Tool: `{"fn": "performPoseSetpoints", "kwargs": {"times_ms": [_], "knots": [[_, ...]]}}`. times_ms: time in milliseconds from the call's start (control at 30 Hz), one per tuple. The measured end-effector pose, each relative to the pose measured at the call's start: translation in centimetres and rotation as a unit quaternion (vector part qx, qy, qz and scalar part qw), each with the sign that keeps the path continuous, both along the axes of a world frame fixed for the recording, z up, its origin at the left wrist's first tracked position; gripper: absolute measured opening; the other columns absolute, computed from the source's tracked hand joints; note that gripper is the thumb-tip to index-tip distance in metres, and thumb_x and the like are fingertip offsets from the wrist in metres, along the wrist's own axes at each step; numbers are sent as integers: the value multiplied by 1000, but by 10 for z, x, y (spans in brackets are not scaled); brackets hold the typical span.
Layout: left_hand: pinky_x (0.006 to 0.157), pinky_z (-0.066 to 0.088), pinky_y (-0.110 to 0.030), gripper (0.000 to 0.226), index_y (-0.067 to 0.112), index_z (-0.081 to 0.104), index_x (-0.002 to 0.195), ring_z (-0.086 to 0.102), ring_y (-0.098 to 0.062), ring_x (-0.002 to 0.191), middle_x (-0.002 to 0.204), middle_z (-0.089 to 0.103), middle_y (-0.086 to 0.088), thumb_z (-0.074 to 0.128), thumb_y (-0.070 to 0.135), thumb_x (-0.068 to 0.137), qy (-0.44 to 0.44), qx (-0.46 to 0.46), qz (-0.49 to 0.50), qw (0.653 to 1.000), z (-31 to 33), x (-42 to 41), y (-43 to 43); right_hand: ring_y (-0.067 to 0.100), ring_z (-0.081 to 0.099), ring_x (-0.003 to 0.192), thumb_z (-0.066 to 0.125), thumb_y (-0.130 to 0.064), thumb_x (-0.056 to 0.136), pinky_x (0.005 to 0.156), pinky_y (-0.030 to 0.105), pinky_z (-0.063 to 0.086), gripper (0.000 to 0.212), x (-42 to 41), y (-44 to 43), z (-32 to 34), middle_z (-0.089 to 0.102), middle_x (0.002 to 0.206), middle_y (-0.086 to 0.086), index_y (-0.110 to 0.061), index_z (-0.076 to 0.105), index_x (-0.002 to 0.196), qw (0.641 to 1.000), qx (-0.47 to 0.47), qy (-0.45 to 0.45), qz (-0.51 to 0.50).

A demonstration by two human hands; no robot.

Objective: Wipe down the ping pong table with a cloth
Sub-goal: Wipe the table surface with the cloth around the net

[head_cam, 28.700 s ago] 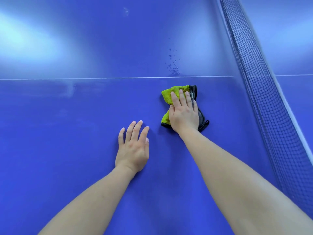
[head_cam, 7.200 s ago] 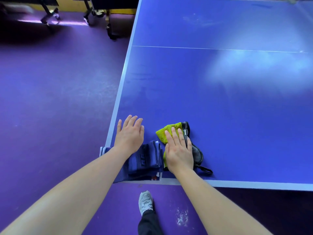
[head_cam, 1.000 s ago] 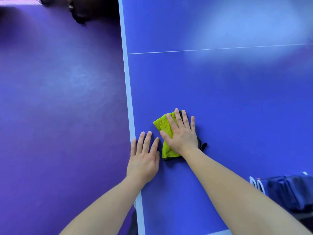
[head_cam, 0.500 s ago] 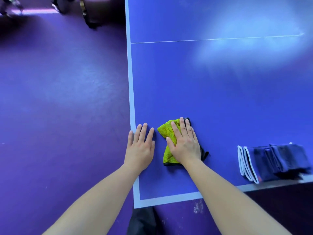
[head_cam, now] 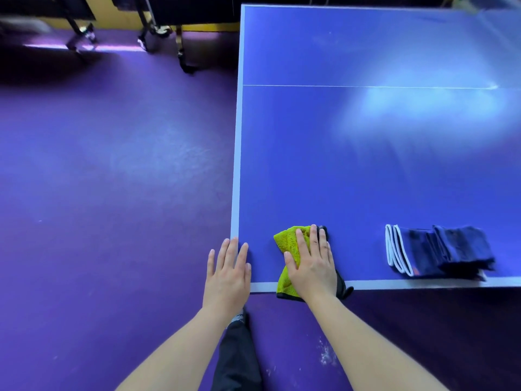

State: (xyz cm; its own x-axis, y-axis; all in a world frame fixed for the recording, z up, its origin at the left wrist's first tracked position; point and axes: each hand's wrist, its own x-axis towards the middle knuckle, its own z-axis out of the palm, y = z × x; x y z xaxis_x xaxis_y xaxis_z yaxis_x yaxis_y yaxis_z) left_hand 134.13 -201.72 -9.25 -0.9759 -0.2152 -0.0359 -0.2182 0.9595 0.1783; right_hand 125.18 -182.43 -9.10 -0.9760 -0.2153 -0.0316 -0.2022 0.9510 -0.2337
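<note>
A crumpled yellow-green microfibre cloth with a dark backing [head_cam: 287, 241] is pressed under the flat, straight-fingered right hand [head_cam: 313, 266] at the near edge of the blue ping pong worktop [head_cam: 338, 179], its lower end hung just over the pale border. The left hand [head_cam: 227, 275] is laid open, nothing held, on the near left corner beside the cloth. A stack of folded dark blue towels with white edging [head_cam: 434, 249] is seen further right along the same edge, apart from both hands

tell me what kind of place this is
Likely a table tennis hall or sports room: a white-lined blue ping pong table, a purple floor, and wheeled frames, perhaps of folded tables, at the far wall.
</note>
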Motion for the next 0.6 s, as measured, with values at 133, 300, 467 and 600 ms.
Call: {"fn": "performPoseSetpoints", "kwargs": {"times_ms": [133,300,467,600], "knots": [[119,24,-51,54,16,46,149,31,-26,149,159,37,-7,22,36,104,3,14,28,999,7,1,-6,29,13,154,25,-60,97,123,45,19,68,17,-30,0,16,166,10,-26,30,157,1000,-2,6,7],[119,28,-52,56,16,46,149,30,-26,150,160,37,-6,18,38,105,-6,11,31,999,12,-15,-20,31,19,152,27,-57,98,122,47,23,67,3,-44,-4,22,164,12,-22,38,154,1000,-4,8,21],[120,24,-49,53,18,47,147,31,-25,149,159,38,-6,23,38,104,7,21,22,1000,11,-61,-32,31,19,152,24,-56,98,122,47,21,68,-47,-66,-4,23,164,13,-19,38,154,1000,-14,10,7],[122,20,-47,55,21,41,151,24,-22,152,162,33,-4,18,39,105,2,20,8,1000,8,-113,-47,32,21,151,26,-54,99,121,48,25,66,-101,-85,-6,26,163,14,-19,40,153,999,-22,19,15]]}}
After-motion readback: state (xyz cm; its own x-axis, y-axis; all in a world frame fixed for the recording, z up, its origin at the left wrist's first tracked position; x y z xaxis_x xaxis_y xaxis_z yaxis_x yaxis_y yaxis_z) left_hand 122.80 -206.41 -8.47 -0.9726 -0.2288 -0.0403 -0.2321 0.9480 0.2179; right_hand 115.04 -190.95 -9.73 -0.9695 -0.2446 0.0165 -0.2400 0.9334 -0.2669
